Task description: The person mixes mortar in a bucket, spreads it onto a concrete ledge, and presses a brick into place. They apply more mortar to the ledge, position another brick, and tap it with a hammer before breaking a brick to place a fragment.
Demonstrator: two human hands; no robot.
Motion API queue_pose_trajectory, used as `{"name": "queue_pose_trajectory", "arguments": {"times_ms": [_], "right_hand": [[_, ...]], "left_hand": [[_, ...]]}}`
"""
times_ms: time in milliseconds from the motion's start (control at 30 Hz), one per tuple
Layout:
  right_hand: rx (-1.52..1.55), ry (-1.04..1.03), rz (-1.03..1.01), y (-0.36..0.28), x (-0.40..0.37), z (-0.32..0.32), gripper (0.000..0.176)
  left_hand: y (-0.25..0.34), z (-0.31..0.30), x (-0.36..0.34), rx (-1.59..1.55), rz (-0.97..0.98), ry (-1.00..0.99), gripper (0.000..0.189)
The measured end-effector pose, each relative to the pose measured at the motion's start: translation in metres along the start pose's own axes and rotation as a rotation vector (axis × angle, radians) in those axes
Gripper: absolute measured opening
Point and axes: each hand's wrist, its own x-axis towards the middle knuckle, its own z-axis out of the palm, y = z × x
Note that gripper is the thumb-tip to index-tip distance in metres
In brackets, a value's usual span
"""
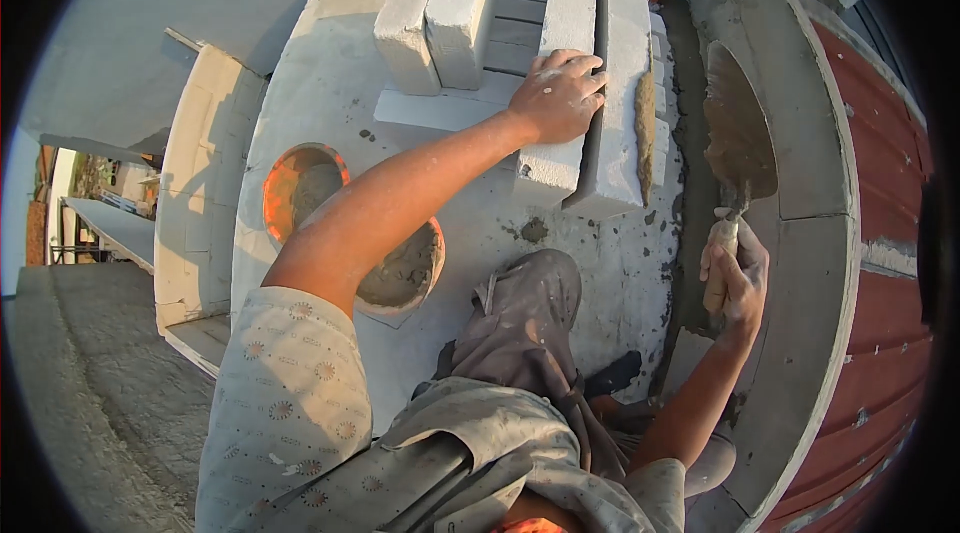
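The block (568,3) stands on edge on the wall top (330,83), and the left hand (557,93) grips it with fingers curled over its far edge. The right hand (735,273) is wrapped round a loaded trowel (740,128) (buttering looks like the step in hand); the next move calls for a steady block. The orange bucket (282,183) beside it holds grey mortar (408,271)

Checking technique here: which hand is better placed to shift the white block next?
Probably the left hand: it lies on the white block, with its fingers curled over the top edge. The right hand is apart from the block and grips a trowel loaded with mortar.
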Motion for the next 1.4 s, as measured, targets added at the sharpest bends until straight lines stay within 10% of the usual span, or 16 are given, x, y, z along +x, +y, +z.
{"name": "queue_pose_trajectory", "arguments": {"times_ms": [133,400,533,667,767,1033,1400], "right_hand": [[-0.367,-0.469,0.311,-0.031,-0.051,0.003,0.044],[-0.950,-0.790,-0.214,0.079,-0.016,0.279,0.024],[-0.973,-0.846,-0.163,0.195,-0.011,0.392,0.023],[-0.673,-1.137,0.568,0.140,0.021,0.353,0.027],[-0.230,-1.156,0.736,0.138,0.016,0.303,0.030],[0.344,-0.951,0.838,0.133,-0.032,0.251,0.029],[0.339,-0.522,0.732,0.089,-0.077,0.103,0.029]], "left_hand": [[-0.012,0.016,0.000,-0.009,0.045,0.020,0.043],[-0.010,0.020,0.001,-0.025,0.024,0.055,0.044],[-0.009,0.018,0.001,-0.012,0.009,0.061,0.043],[-0.007,0.019,-0.002,0.005,-0.007,0.062,0.042],[-0.010,0.022,0.001,-0.017,0.016,0.105,0.042],[-0.017,0.039,0.005,-0.016,0.047,0.152,0.045],[-0.018,0.036,0.007,0.099,0.070,0.108,0.044]]}}
